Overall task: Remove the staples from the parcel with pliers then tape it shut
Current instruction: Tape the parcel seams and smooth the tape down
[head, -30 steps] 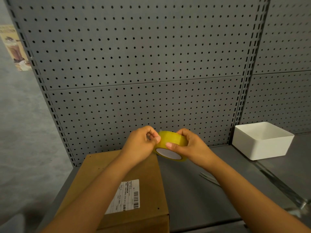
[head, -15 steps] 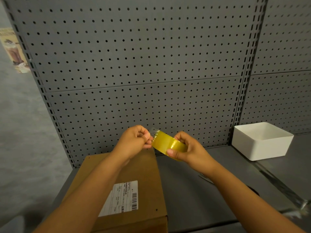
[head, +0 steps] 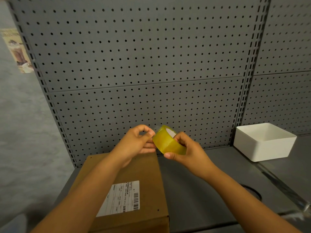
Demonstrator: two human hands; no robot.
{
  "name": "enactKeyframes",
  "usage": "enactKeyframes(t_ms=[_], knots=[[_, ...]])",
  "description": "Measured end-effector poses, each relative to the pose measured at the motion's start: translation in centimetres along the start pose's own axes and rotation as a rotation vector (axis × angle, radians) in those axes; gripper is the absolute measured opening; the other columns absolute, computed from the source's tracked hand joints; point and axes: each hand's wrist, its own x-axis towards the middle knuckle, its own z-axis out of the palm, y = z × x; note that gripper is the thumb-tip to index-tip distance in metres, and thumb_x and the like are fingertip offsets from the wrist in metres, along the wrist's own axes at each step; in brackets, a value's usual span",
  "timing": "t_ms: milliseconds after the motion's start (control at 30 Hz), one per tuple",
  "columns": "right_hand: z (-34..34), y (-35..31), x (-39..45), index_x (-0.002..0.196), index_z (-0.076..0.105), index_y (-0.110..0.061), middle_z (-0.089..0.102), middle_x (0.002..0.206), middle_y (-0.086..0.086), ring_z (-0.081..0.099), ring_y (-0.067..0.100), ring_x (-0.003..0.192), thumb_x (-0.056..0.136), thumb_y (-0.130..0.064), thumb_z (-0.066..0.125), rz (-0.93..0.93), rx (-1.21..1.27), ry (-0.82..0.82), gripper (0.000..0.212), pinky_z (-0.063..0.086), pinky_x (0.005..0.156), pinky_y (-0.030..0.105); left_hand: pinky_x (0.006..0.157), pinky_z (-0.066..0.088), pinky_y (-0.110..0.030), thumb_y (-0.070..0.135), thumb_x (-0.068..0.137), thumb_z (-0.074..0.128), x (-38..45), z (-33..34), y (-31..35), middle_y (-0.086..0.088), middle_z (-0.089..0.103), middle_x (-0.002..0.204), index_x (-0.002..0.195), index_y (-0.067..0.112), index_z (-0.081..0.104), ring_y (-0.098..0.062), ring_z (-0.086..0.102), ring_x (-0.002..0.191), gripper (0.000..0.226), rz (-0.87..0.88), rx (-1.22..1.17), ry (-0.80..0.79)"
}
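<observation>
Both hands worked above the far end of the parcel. The right hand (head: 185,148) grasped the yellow-tinted roll of clear packing tape (head: 168,142), thumb under the band and fingers curled over its far edge, the white core (head: 170,132) tilted up and away. The left hand (head: 136,142) was pinched at the roll's left rim, thumb and forefinger closed on what looked like the loose end of the film; a faint clear flap showed just above the fingertips, though the grip point itself was too small to confirm.

The brown rectangular cardboard parcel (head: 134,172) lay flat on the grey metal shelf (head: 193,190), beneath the left forearm, its white shipping label (head: 121,198) facing up. No staples or pliers could be made out. A white square plastic tub (head: 264,142) stood well apart to the right. Grey pegboard (head: 134,64) backed the shelf.

Handling judgement: the roll seemed light and stiff, easy to steady by its core. The film would likely be thin, clingy and prone to folding on itself, so the free end was best held flat by its corners and drawn out slowly. The cardboard looked rigid enough to press tape onto, along the top seam.
</observation>
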Motion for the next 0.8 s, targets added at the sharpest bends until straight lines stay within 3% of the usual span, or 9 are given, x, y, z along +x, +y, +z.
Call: enactKeyframes(t_ms=[100,200,267,367,433,533,633,700,800], knots=[[0.1,-0.3,-0.3,0.081,0.054,-0.019,0.054,0.076,-0.005,0.047,0.003,0.07,0.082,-0.038,0.068,-0.057,0.045,-0.038,0.024,0.042,0.064,0.021,0.068,0.058,-0.026,0.016,0.098,0.048,0.1,0.0,0.4,-0.014,0.068,0.095,0.099,0.001,0.054,-0.019,0.071,0.081,0.016,0.118,0.145,-0.036],[-0.4,-0.5,0.0,0.079,0.054,-0.015,0.051,0.073,-0.002,0.044,0.004,0.065,0.092,-0.04,0.051,-0.06,0.104,0.193,0.028,0.04,0.061,0.018,0.069,0.059,-0.027,0.012,0.098,0.047,0.2,-0.4,0.7,-0.021,0.065,0.095,0.094,0.001,0.053,-0.027,0.069,0.084,0.013,0.187,0.279,-0.046],[-1.1,-0.6,0.6,0.088,0.055,-0.017,0.056,0.088,0.001,0.049,0.004,0.073,0.097,-0.032,0.049,-0.011,0.082,0.271,0.018,0.042,0.065,0.014,0.07,0.059,-0.03,0.012,0.099,0.047,0.1,-0.6,0.9,-0.022,0.065,0.096,0.092,0.003,0.052,-0.027,0.069,0.084,0.012,0.201,0.281,-0.076],[-1.9,-0.9,1.3,0.113,0.059,-0.026,0.061,0.113,-0.006,0.058,0.0,0.099,0.099,-0.039,0.04,0.124,0.11,0.068,0.026,0.044,0.081,0.016,0.074,0.059,-0.036,0.015,0.098,0.046,-0.4,-0.9,1.5,-0.015,0.068,0.095,0.092,0.008,0.053,-0.024,0.071,0.085,0.011,0.227,0.28,-0.197],[-2.3,-1.4,1.7,0.119,0.062,-0.028,0.067,0.115,-0.006,0.062,0.005,0.105,0.1,-0.044,0.031,0.202,0.268,-0.101,0.04,0.046,0.091,0.022,0.074,0.059,-0.035,0.015,0.098,0.046,-0.8,-1.0,2.0,-0.016,0.068,0.099,0.092,0.009,0.053,-0.024,0.071,0.087,0.011,0.248,0.27,-0.249],[-2.9,-1.9,1.9,0.12,0.064,-0.013,0.07,0.111,0.014,0.067,0.025,0.1,0.101,-0.043,0.025,0.327,0.639,-0.287,0.053,0.048,0.095,0.04,0.074,0.059,-0.035,0.015,0.097,0.046,-1.1,-1.1,2.3,-0.02,0.067,0.102,0.093,0.008,0.053,-0.029,0.069,0.091,0.01,0.271,0.254,-0.292],[-2.8,-1.5,1.8,0.093,0.071,-0.007,0.064,0.086,0.021,0.06,0.029,0.078,0.1,-0.042,0.033,0.358,0.597,-0.449,0.052,0.046,0.092,0.049,0.073,0.058,-0.032,0.016,0.096,0.048,-1.2,-1.2,2.1,-0.009,0.069,0.107,0.094,0.007,0.054,-0.027,0.068,0.095,0.011,0.278,0.28,-0.296],[-2.6,-1.4,1.6,0.077,0.068,-0.012,0.05,0.069,0.012,0.048,0.023,0.067,0.098,-0.039,0.043,0.345,0.605,-0.485,0.042,0.047,0.087,0.048,0.072,0.057,-0.029,0.014,0.095,0.051,-1.2,-1.3,1.8,-0.003,0.069,0.111,0.096,0.004,0.054,-0.019,0.068,0.097,0.011,0.281,0.277,-0.283],[-2.6,-1.5,1.6,0.095,0.069,-0.012,0.064,0.08,0.013,0.06,0.023,0.076,0.089,-0.037,0.059,0.31,0.603,-0.328,0.028,0.05,0.08,0.038,0.072,0.059,-0.032,0.013,0.089,0.061,-0.9,-2.1,1.6,-0.004,0.069,0.107,0.098,0.006,0.057,-0.017,0.068,0.094,0.012,0.289,0.279,-0.183]])
